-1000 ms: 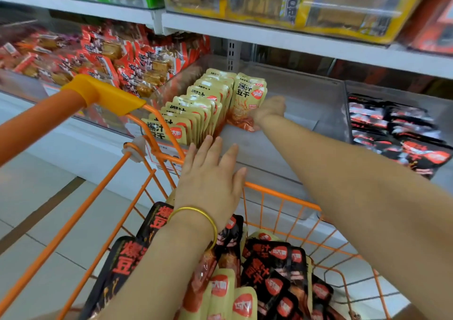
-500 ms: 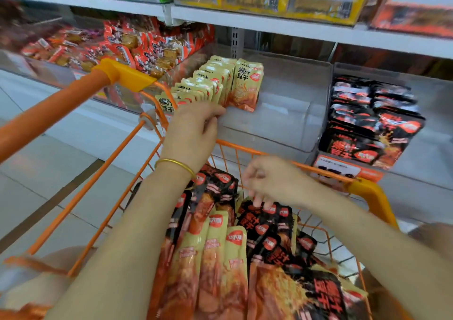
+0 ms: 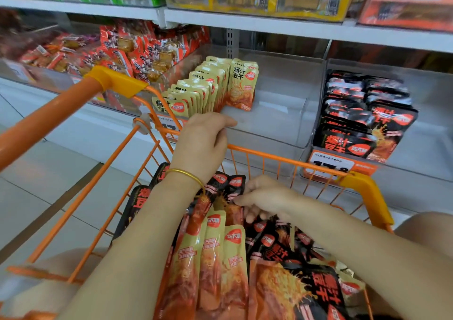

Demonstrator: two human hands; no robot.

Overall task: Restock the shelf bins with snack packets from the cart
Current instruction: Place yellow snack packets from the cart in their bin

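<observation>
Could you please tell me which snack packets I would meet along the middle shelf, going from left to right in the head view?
Red packets → beige packets → black packets.

Cart [image 3: 269, 156]: bright orange wire with yellow-orange corner caps.
Tan packets [image 3: 242, 84]: in the centre bin; pale tan with black lettering, a round red logo and an orange-red food picture.
Black packets [image 3: 367, 123]: in the bin at right; black with red lettering and an orange splash.
Red packets [image 3: 122, 47]: upper left; red and white with brown centres.
Packets in cart [image 3: 235, 258]: tan and black mixed, with the same red logos.
Price tag [image 3: 328, 160]: orange and white with black numerals.
Bangle [image 3: 186, 173]: gold.
Floor [image 3: 49, 197]: pale grey tiles with one dark stripe.
</observation>
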